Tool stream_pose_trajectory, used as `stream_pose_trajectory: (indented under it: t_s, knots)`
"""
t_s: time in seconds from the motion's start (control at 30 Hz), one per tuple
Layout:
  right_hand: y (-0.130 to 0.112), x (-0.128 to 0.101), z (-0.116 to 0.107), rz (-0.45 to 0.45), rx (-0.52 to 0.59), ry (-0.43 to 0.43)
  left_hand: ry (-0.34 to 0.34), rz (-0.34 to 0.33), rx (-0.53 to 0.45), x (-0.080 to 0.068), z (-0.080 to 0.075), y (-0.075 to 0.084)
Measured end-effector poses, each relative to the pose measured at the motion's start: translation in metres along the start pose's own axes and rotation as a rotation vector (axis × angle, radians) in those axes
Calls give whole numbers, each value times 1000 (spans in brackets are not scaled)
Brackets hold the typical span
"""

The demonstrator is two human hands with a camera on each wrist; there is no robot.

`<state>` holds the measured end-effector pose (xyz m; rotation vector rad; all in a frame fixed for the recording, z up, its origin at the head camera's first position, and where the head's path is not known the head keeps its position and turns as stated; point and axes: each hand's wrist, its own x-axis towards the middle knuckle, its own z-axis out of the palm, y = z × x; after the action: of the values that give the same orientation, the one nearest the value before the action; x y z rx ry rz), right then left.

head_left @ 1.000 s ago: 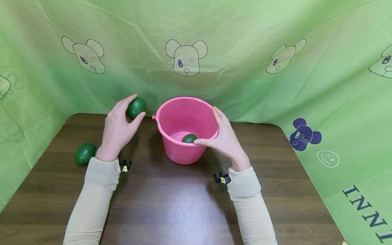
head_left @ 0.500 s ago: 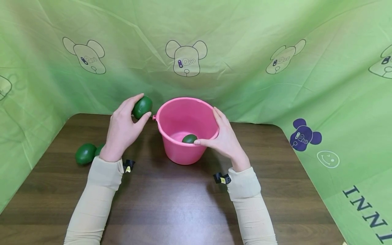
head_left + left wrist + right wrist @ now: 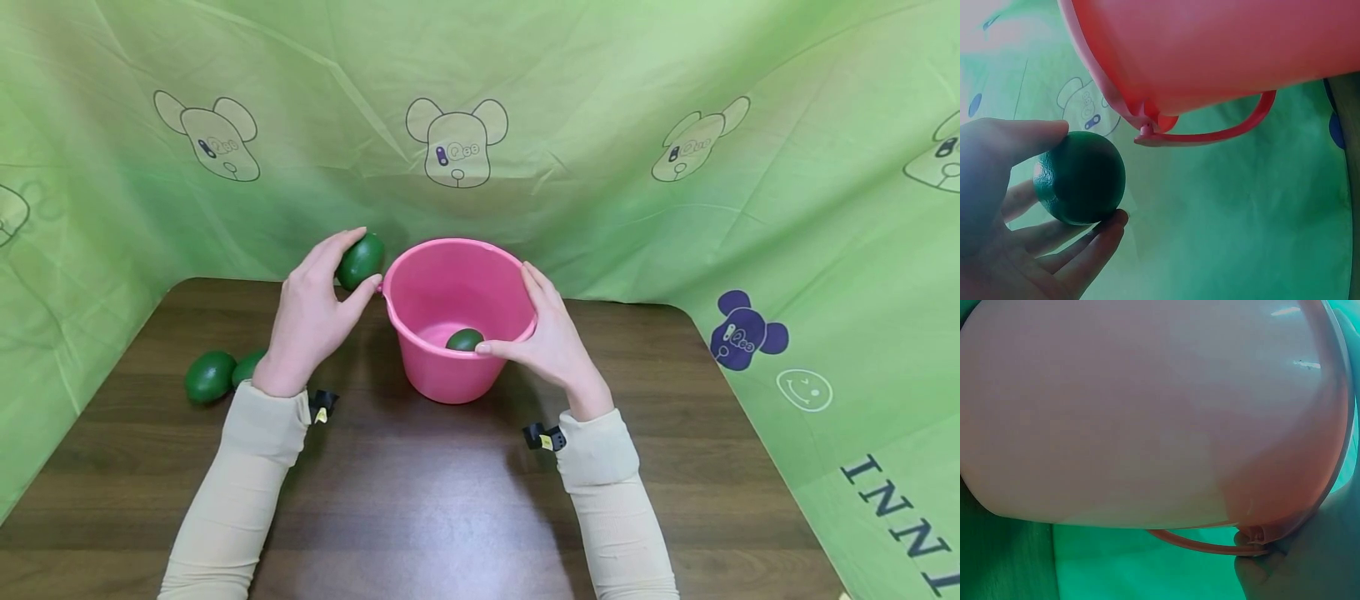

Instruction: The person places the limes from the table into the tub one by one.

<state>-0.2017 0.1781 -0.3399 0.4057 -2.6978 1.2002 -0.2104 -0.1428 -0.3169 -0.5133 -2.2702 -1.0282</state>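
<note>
Beige sleeves run off the bottom edge of the head view. Right hand (image 3: 551, 342) holds the pink bucket (image 3: 420, 287) at its right rim, thumb over the near edge, fingers along the wall; right wrist view shows only bucket wall and part of the handle. One green avocado in the bucket (image 3: 464, 339), half hidden by the rim. Left hand (image 3: 315, 312) pinches a green avocado (image 3: 361, 260) between thumb and fingers, just left of the rim, raised. Two more avocados (image 3: 211, 375) lie on the brown table (image 3: 420, 500) far left, one partly behind the wrist. Green cloth (image 3: 600, 125) behind.
</note>
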Motion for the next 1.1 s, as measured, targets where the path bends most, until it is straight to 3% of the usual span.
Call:
stream_pose_trajectory:
  t_s: [0.4, 1.1]
  knots:
    - [1, 0, 1, -15, -3, 7, 1, 43, -10, 2, 4, 7]
    - [3, 1, 1, -24, -21, 11, -92, 68, -21, 2, 17, 20]
